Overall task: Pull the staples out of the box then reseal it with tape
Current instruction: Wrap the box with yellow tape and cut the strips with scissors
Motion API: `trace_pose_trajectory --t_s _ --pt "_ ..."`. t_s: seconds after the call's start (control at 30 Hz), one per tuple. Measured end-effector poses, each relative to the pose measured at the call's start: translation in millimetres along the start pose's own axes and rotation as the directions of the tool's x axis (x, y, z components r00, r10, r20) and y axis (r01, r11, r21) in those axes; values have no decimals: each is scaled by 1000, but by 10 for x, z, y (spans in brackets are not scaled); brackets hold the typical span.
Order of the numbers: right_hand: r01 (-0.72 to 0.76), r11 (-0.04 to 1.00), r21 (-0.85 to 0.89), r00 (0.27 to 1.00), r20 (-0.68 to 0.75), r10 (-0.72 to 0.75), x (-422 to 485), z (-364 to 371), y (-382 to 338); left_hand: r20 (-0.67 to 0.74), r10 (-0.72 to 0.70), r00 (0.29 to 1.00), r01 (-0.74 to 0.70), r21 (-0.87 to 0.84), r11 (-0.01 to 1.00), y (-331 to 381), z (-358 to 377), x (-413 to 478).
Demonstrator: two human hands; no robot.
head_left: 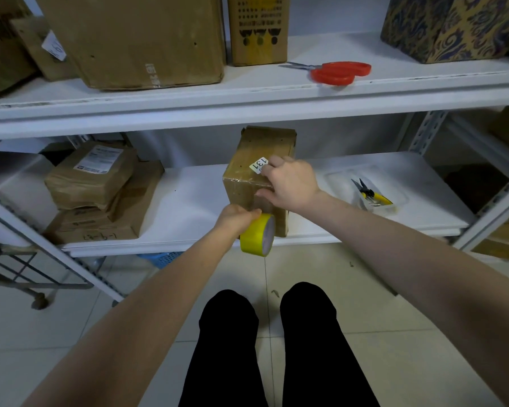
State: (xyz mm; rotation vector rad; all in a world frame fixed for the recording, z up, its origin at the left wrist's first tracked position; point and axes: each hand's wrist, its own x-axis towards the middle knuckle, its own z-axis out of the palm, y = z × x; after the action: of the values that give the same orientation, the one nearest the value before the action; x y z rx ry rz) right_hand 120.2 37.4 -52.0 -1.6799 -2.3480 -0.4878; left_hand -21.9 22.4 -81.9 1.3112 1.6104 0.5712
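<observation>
I have the box (254, 174) standing near the front edge of the lower shelf (194, 198), its white numbered label (259, 165) facing up toward me. My right hand (291, 185) lies over its near top corner, fingers spread on top and thumb pressing the front face where I think the tape end sits, though I cannot make out a clear strip against the cardboard from here. My left hand (237, 217) is closed around the yellow tape roll (258, 235), which hangs just below the shelf edge, against the box's lower front. The trouble I foresee is mostly in the pull: if my thumb lets up while I draw the roll down, the end will peel off and curl back on itself. Pulling off-line would lay the tape crooked or wrinkled across the seam. The box is tall and close to the edge, so a hard tug could tip it toward me. The pliers (372, 195) in the clear tray (340, 179) and the red scissors (340, 72) on the upper shelf are both well apart from my hands, so cutting means letting go of something.
</observation>
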Motion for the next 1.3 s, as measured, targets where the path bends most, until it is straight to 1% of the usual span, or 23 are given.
trace_pose_trajectory --t_s 0.13,0.3,0.37,0.43,0.47,0.5,0.53,0.57,0.6,0.63,0.67,0.73,0.77,0.8,0.83,0.87,0.9,0.93,0.97,1.0,1.1,1.2,1.3 --pt "9 1000 3 999 -47 -9 -2 80 -41 -43 79 996 -81 -34 996 48 -5 71" --pt "53 998 -17 996 -72 -54 -49 56 19 6 17 1000 -16 -92 996 81 24 92" --pt "54 998 -13 998 -33 -54 -71 32 -12 2 28 1000 -28 -105 994 135 46 77" --pt "36 999 -1 997 65 -36 -57 -33 -40 -5 51 999 -52 -94 994 178 65 80" --pt "45 999 15 998 47 -45 -53 -82 -21 -11 57 998 -58 -82 995 205 66 64" --pt "84 994 72 996 -13 -83 -63 -154 4 -22 56 998 -57 -74 996 213 66 64" --pt "144 980 135 984 -120 -128 -89 -270 23 -36 54 998 -56 -68 996 219 65 61" --pt "205 968 146 949 -273 -160 -117 -404 52 -47 51 998 -54 -68 996 230 69 56" --pt "250 959 135 890 -422 -173 -135 -543 88 -54 45 998 -49 -70 996 225 73 70" --pt "263 956 134 825 -545 -150 -146 -706 139 -57 33 998 -36 -55 998 208 87 125" --pt "235 960 150 779 -620 -94 -140 -875 199 -54 28 998 -29 -26 999 199 95 160" --pt "78 973 217 717 -690 97 -89 -1194 355 -47 20 999 -18 50 999 136 131 320" --pt "-34 963 266 706 -676 212 -43 -1322 467 -47 29 998 -25 77 997 176 135 273" --pt "-159 941 300 725 -611 318 9 -1397 572 -55 35 998 -30 94 995 198 135 212" --pt "-286 908 307 763 -500 409 61 -1457 686 -61 45 997 -38 109 993 227 136 172" --pt "-405 864 299 800 -341 493 116 -1482 776 -65 45 997 -36 124 992 246 132 142" --pt "-506 809 299 810 -158 565 167 -1501 840 -66 43 997 -34 132 991 244 128 133" --pt "-572 762 304 798 -9 603 206 -1523 885 -69 40 997 -30 135 990 249 124 125" --pt "-607 731 311 785 89 613 243 -1542 917 -69 39 997 -29 135 990 261 117 113" --pt "-617 723 310 782 140 607 292 -1557 944 -65 38 997 -28 147 989 267 113 119" --pt "-620 740 261 784 182 593 387 -1649 994 -57 53 997 -39 223 974 252 79 183" --pt "-623 726 292 782 220 583 348 -1706 1002 -57 68 996 -54 215 975 250 63 152" --pt "-566 753 335 821 147 551 188 -1698 885 -68 51 996 -38 173 984 269 65 104"
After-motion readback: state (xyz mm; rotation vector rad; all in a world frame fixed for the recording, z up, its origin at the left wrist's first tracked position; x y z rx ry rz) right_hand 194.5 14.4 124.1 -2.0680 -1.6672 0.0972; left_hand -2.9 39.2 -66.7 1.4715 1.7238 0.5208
